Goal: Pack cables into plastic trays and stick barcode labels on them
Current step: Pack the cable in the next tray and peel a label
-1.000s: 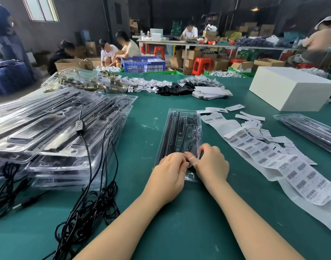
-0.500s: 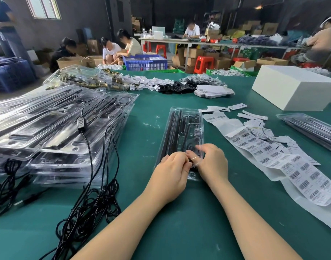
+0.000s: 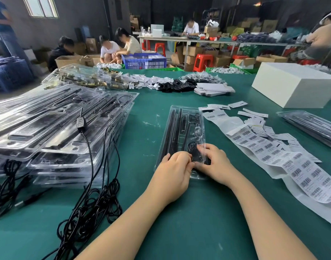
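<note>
1. The green table (image 3: 207,218) carries a stack of clear trays (image 3: 54,128) along its left edge.
2. A barcode label strip (image 3: 284,158) trails toward the right edge.
3. A plastic tray (image 3: 183,128) of black cables lies mid-table.
4. Left hand (image 3: 172,173) and right hand (image 3: 217,164) curl over its near end (what the fingertips pinch is hidden).

Both hands (image 3: 194,164) grip clear tray (image 3: 181,128) w/ cables, near end.
</note>
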Demonstrator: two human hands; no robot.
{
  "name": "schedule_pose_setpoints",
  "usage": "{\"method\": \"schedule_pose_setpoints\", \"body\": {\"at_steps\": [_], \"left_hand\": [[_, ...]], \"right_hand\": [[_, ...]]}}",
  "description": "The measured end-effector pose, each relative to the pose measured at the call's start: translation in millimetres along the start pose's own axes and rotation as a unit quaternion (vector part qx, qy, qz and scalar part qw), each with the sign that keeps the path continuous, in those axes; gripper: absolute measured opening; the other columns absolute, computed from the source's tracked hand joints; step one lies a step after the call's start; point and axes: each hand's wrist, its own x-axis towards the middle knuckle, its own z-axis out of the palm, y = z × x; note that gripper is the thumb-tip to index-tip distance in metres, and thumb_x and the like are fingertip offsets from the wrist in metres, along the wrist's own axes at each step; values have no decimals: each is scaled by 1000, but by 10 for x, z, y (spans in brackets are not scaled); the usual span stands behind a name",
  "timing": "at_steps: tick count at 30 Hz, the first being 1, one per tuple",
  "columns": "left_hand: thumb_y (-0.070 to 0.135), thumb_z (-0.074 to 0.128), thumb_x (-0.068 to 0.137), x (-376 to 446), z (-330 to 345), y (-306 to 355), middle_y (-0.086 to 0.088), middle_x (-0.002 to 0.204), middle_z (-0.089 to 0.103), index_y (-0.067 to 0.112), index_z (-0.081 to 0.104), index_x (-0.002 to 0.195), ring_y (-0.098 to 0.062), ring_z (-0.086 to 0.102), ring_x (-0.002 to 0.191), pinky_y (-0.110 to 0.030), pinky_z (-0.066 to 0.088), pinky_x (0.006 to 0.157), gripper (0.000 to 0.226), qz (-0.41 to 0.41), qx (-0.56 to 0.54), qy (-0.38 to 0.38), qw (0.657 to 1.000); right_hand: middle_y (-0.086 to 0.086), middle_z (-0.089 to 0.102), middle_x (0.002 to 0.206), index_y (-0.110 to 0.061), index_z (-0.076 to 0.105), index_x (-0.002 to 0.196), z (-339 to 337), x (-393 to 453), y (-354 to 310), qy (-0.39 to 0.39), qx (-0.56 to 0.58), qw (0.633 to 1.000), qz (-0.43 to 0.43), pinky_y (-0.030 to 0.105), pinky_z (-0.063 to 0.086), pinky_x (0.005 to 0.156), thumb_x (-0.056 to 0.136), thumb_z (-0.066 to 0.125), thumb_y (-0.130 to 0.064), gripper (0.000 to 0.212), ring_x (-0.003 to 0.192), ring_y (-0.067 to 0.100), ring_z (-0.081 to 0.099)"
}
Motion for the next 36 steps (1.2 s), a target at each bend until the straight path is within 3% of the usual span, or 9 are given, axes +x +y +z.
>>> {"method": "schedule_pose_setpoints", "body": {"at_steps": [6,9,18,20,24,27,30,33,36], "left_hand": [[23,42,100,2,-12,0,6,117,58,15,52,99,-12,45,106,-32,33,96,13,-9,-7,-3,1000],[22,42,101,7,-6,-8,5,118,58,13,53,100,-8,40,105,-34,33,98,14,-4,-2,-3,1000],[26,33,103,6,-16,13,-1,128,53,10,51,104,-21,50,119,-39,20,115,24,-2,64,-74,995],[29,33,102,10,-17,23,-1,121,54,11,50,101,-21,51,115,-40,21,114,25,0,90,-84,992],[42,48,91,36,-25,96,5,93,53,18,39,89,-18,44,78,-35,33,103,26,-10,118,-54,991],[48,49,87,56,-3,105,5,102,59,18,45,103,-18,54,90,-34,33,105,34,-12,142,-60,988],[49,47,90,63,11,90,5,115,60,18,51,122,-18,56,105,-34,31,108,45,-4,151,-60,987],[52,45,91,63,23,69,7,121,58,21,52,127,-14,54,112,-32,27,110,48,4,157,-58,986],[54,46,91,82,24,47,7,124,58,22,54,129,-13,53,115,-30,26,111,51,7,157,-62,986]], "right_hand": [[-27,32,140,-31,41,145,-42,-45,9,-39,48,998,8,35,19,116,74,72,-56,81,137,16,25],[-16,29,152,-34,34,148,44,-16,-18,-2,-59,998,17,35,22,110,77,68,-59,83,135,22,29],[0,20,151,-37,32,148,123,35,12,11,-121,990,69,37,24,109,82,57,-64,76,134,29,23],[0,23,149,-41,33,146,102,35,5,9,-99,992,80,36,23,109,79,58,-67,76,133,27,23],[-4,31,145,-37,40,144,34,-5,-22,4,-10,997,80,34,21,111,74,72,-59,81,134,21,22],[-6,31,148,-28,42,145,-71,-50,21,-35,72,995,63,32,19,115,70,82,-45,88,139,15,20],[-8,32,152,-24,46,143,-149,-88,78,-56,129,989,36,29,25,115,66,87,-33,87,137,9,32],[-11,38,150,-25,53,138,-171,-119,110,-40,167,985,33,27,29,113,64,88,-31,82,132,3,39],[-12,36,151,-29,55,135,-213,-140,171,-88,194,977,25,23,27,112,68,86,-26,74,133,-2,37]]}}
